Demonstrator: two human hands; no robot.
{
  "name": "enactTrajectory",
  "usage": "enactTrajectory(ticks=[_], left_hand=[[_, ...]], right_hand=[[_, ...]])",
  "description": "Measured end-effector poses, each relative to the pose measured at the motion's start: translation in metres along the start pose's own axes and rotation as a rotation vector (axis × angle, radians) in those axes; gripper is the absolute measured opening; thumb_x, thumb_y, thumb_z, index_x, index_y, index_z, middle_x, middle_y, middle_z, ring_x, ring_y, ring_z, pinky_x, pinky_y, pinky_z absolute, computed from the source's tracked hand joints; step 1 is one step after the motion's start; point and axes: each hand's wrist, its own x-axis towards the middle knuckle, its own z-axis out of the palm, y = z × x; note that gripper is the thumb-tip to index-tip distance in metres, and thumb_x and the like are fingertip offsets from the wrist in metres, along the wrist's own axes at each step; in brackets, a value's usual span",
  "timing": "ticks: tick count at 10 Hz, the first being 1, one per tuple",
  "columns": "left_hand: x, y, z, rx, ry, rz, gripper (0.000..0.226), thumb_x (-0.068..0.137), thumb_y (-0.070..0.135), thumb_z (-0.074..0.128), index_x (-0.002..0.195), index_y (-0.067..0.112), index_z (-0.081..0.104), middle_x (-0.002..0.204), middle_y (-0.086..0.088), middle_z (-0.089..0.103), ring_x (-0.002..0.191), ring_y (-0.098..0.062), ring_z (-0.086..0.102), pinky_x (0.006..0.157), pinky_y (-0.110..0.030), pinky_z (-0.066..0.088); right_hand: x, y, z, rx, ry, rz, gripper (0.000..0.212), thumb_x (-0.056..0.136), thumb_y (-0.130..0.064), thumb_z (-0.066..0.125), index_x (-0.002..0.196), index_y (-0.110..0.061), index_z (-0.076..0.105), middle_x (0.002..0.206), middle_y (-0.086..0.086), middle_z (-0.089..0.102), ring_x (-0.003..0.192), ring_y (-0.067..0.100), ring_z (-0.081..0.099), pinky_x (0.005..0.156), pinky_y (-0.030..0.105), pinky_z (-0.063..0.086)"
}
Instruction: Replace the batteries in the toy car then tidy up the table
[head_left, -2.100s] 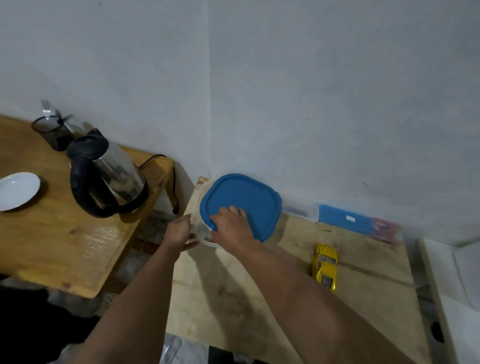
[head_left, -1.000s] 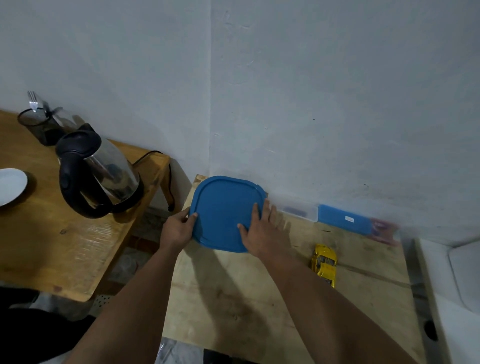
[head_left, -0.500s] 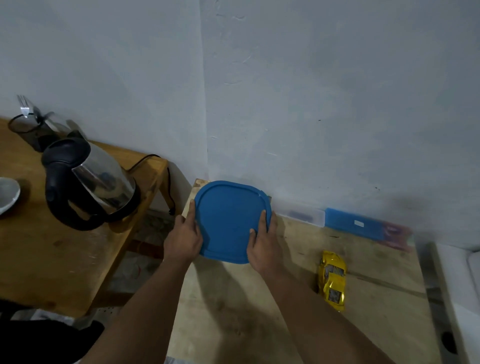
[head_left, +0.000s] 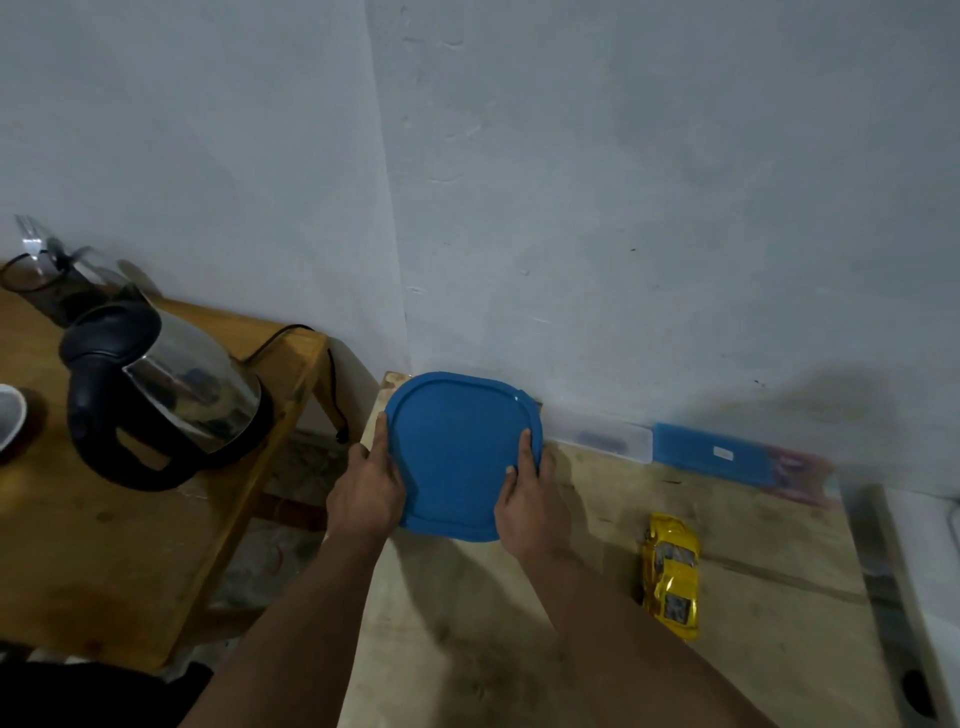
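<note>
Yellow toy car (head_left: 671, 574) on pale wooden table (head_left: 769, 597), right of forearms. Left hand (head_left: 367, 491) and right hand (head_left: 529, 504) grip opposite edges of blue lid (head_left: 457, 452), fingers curled over rim. Kettle (head_left: 156, 395) on side table (head_left: 104, 545), far left.

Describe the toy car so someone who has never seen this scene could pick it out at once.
Start at the pale wooden table against the white wall, right of the darker table with the kettle. The toy car lies on it, right of the right hand holding the blue lid. It alone is shiny yellow; the boxes by the wall are blue or clear.
</note>
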Motion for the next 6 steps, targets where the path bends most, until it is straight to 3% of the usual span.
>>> enactTrajectory(ticks=[2,4,5,6], left_hand=[[0.002,0.007,-0.007,0.092,-0.034,0.020,0.070,0.109,0.032,0.033,0.164,0.036,-0.011,0.132,-0.015,0.046,0.106,-0.037,0.063,0.090,-0.054,0.055],[0.010,0.010,-0.024,0.172,-0.120,0.018,0.070,0.107,0.032,0.031,0.164,0.037,-0.009,0.144,-0.017,0.042,0.117,-0.041,0.059,0.089,-0.054,0.051],[0.008,0.011,-0.042,0.151,-0.099,0.045,0.071,0.106,0.046,0.034,0.164,0.033,-0.004,0.154,-0.018,0.033,0.131,-0.045,0.048,0.095,-0.058,0.051],[-0.021,0.006,-0.049,-0.022,0.077,0.106,0.068,0.106,0.052,0.038,0.164,0.025,0.015,0.152,-0.018,0.038,0.134,-0.043,0.047,0.094,-0.058,0.054]], right_hand=[[0.004,-0.005,-0.020,-0.172,-0.104,0.007,0.060,0.108,-0.038,0.022,0.160,-0.026,-0.005,0.158,0.011,0.025,0.064,0.016,0.038,0.060,0.032,0.033],[0.011,-0.010,-0.043,-0.032,-0.298,0.031,0.067,0.106,-0.031,0.031,0.160,-0.028,-0.008,0.156,0.018,0.029,0.103,0.029,0.054,0.083,0.040,0.045],[-0.003,-0.004,-0.063,0.130,-0.244,0.000,0.065,0.106,-0.036,0.033,0.160,-0.032,-0.002,0.158,0.012,0.030,0.123,0.029,0.051,0.097,0.042,0.046],[-0.034,0.010,-0.085,0.304,-0.163,-0.038,0.063,0.104,-0.042,0.042,0.160,-0.031,0.014,0.155,0.003,0.036,0.137,0.026,0.043,0.106,0.038,0.040]])
